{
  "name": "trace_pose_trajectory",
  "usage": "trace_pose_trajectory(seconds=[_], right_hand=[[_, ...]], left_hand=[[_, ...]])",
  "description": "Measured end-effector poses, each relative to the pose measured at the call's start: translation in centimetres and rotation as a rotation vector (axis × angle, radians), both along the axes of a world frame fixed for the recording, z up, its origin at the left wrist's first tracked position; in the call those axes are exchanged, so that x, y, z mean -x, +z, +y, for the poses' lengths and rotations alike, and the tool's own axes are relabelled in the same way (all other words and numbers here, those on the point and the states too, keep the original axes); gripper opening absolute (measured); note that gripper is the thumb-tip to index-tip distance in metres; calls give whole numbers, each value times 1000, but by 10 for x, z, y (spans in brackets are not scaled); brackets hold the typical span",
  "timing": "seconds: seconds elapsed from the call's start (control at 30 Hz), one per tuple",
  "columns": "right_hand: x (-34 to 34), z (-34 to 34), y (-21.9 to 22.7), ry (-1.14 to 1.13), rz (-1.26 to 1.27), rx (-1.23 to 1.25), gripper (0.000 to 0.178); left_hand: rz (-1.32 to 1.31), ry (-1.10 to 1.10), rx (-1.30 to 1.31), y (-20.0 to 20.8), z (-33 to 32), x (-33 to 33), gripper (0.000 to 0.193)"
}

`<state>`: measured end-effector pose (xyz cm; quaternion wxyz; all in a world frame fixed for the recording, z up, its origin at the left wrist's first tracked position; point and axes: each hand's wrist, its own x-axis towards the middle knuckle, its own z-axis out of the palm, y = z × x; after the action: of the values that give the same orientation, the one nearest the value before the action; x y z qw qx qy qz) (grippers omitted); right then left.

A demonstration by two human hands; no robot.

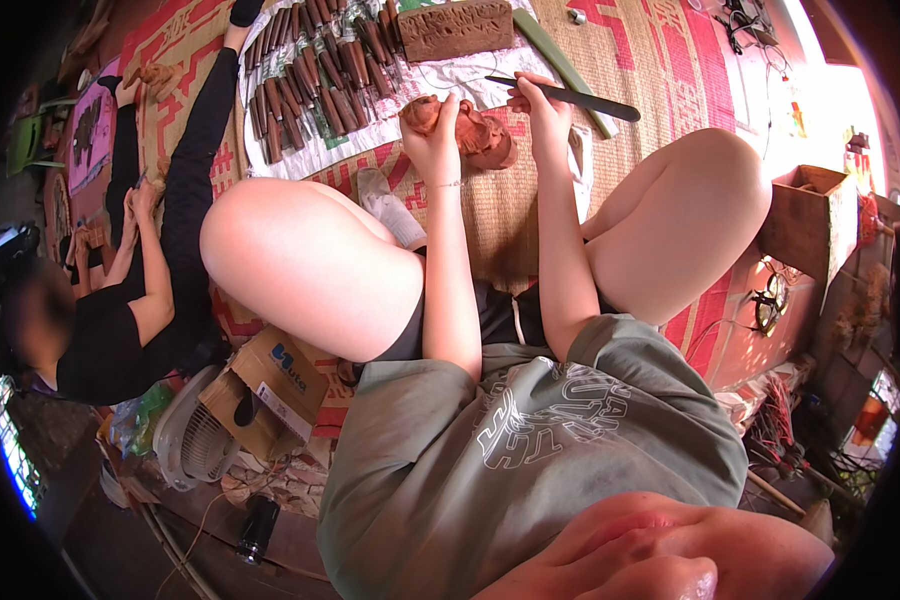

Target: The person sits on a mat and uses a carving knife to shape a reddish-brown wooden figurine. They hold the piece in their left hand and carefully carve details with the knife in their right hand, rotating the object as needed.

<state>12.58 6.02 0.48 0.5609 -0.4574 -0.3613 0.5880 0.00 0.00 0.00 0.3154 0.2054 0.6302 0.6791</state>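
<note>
My left hand [432, 148] is wrapped round a reddish-brown carved wooden figure [486, 140], held above the mat between my knees. Its finer shape is partly hidden by my fingers and thumb. Just to the right, my right hand [544, 118] grips a long, dark, flat file-like tool [602, 103]. The tool's thin pointed end reaches left toward the figure, while its broad rounded end sticks out to the right. Tool and carving look apart. Beyond my left hand, several wood-handled carving chisels [330, 85] lie in rows on a white cloth [315, 158].
A carved wooden block [457, 32] and a long green bar [562, 68] lie ahead on the woven mat [660, 90]. At left, another person [120, 330] sits working with both hands. A cardboard box [270, 385] and fan [195, 430] stand behind left; a wooden box [808, 215] stands right.
</note>
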Motion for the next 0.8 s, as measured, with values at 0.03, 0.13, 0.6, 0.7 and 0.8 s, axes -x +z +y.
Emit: trace_pose_trajectory(seconds=[0.03, 0.13, 0.6, 0.7, 0.8], right_hand=[[0, 0, 0, 3, 2, -2, 15], [-2, 2, 2, 13, -6, -11, 14], [-3, 0, 7, 153, 56, -26, 20], [-6, -1, 9, 164, 30, -21, 20], [-7, -3, 14, 188, 16, -31, 22]], left_hand=[[-37, 34, -69, 4, 2, -2, 49], [-95, 134, -94, 1, 4, 0, 47], [-488, 368, -59, -21, -7, 24, 54], [-428, 352, -24, -9, -9, 16, 53], [-472, 383, -28, 8, -10, 12, 55]])
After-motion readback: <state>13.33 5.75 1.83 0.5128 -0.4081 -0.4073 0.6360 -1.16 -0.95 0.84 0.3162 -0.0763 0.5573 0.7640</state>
